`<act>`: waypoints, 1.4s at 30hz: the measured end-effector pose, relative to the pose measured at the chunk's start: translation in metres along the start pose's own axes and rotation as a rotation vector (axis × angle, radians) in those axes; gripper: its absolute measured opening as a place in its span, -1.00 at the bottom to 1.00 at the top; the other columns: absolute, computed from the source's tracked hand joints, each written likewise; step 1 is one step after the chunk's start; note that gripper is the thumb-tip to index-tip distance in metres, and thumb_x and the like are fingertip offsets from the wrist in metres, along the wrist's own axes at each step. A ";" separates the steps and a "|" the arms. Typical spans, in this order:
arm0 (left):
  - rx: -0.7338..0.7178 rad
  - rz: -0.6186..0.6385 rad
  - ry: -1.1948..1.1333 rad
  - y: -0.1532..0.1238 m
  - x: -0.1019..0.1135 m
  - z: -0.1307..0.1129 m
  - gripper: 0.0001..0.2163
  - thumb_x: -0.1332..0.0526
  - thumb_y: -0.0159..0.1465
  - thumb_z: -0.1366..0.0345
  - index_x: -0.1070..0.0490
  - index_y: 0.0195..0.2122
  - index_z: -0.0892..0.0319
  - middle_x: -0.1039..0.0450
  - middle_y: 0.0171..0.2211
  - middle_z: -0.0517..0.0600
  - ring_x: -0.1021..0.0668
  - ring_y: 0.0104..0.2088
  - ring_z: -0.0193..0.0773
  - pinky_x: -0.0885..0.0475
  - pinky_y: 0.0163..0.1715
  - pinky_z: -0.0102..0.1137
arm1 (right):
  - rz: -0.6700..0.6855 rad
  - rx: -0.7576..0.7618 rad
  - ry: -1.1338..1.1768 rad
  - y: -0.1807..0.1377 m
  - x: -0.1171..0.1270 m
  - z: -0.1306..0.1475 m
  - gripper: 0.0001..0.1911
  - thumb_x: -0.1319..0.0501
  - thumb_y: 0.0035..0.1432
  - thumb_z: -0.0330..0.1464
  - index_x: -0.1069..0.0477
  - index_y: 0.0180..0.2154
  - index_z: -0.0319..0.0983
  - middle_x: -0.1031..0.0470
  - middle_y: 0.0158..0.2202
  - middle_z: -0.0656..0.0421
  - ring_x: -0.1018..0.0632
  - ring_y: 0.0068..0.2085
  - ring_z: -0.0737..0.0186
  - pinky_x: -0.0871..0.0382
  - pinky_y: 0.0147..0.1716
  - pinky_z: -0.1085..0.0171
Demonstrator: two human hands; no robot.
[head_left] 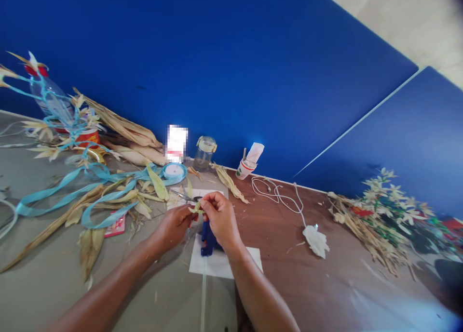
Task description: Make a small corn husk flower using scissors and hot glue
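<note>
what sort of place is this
Probably a craft workspace: dried husks lie about, with blue ribbon on the left and what looks like a glue gun near the middle.

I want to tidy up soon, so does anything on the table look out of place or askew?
Yes: the light-blue ribbon lies in loose, tangled-looking loops near its spool, among dried husks, rather than neatly wound. The white cable also lies uncoiled. I see no spill.
</note>
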State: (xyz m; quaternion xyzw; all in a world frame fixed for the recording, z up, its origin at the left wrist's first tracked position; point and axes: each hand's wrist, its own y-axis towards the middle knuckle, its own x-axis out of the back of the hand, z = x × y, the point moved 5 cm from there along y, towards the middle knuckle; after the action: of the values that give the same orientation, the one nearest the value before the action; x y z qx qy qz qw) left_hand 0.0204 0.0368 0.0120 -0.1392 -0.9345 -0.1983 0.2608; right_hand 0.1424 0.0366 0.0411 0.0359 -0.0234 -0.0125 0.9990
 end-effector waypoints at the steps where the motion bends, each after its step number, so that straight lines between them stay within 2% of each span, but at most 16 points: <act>1: -0.001 -0.003 0.003 0.000 0.000 0.000 -0.83 0.05 0.03 0.49 -0.29 -0.56 0.19 -0.35 -0.58 -0.08 -0.38 -0.53 -0.35 -0.23 -0.48 -0.47 | -0.002 0.006 -0.008 0.000 0.000 0.001 -0.92 -0.17 0.00 -0.37 -0.30 -0.47 -0.24 -0.30 -0.61 0.33 -0.30 -0.64 0.46 -0.14 -0.64 0.44; 11: 0.006 -0.045 -0.010 0.001 0.000 0.003 -0.80 0.06 0.16 0.41 -0.28 -0.55 0.19 -0.32 -0.61 -0.11 -0.37 -0.56 -0.36 -0.23 -0.50 -0.48 | -0.014 0.022 -0.016 -0.001 -0.001 0.006 -0.91 -0.16 0.00 -0.36 -0.30 -0.47 -0.24 -0.30 -0.63 0.33 -0.30 -0.65 0.44 -0.14 -0.65 0.44; 23: 0.092 -0.081 0.093 -0.002 0.000 0.012 -0.77 0.05 0.19 0.40 -0.32 -0.54 0.20 -0.34 -0.59 -0.08 -0.37 -0.53 -0.34 -0.20 -0.49 -0.46 | -0.031 -0.030 0.016 -0.001 -0.002 -0.003 -0.92 -0.17 -0.01 -0.36 -0.30 -0.46 -0.24 -0.32 -0.70 0.34 -0.35 -0.68 0.42 -0.17 -0.64 0.43; 29: 0.113 -0.129 0.087 -0.002 0.003 0.010 -0.78 0.03 0.17 0.40 -0.34 -0.55 0.19 -0.35 -0.61 -0.07 -0.39 -0.54 -0.32 -0.21 -0.49 -0.44 | -0.033 -0.021 0.026 -0.002 -0.002 -0.004 -0.93 -0.17 0.01 -0.36 -0.31 -0.45 -0.23 -0.35 -0.71 0.33 -0.38 -0.67 0.40 -0.19 -0.61 0.42; 42: 0.203 -0.151 0.099 -0.003 0.004 0.007 -0.76 0.02 0.16 0.38 -0.41 -0.51 0.20 -0.40 -0.60 -0.06 -0.45 -0.54 -0.29 -0.23 -0.50 -0.42 | -0.034 -0.024 0.008 -0.004 -0.004 -0.002 -0.93 -0.17 0.01 -0.37 -0.30 -0.46 -0.23 -0.35 -0.70 0.34 -0.39 -0.66 0.39 -0.22 -0.59 0.41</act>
State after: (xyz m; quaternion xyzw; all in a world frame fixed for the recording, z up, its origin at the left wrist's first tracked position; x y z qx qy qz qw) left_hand 0.0127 0.0385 0.0080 -0.0316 -0.9435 -0.1285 0.3037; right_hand 0.1388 0.0327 0.0382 0.0245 -0.0188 -0.0297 0.9991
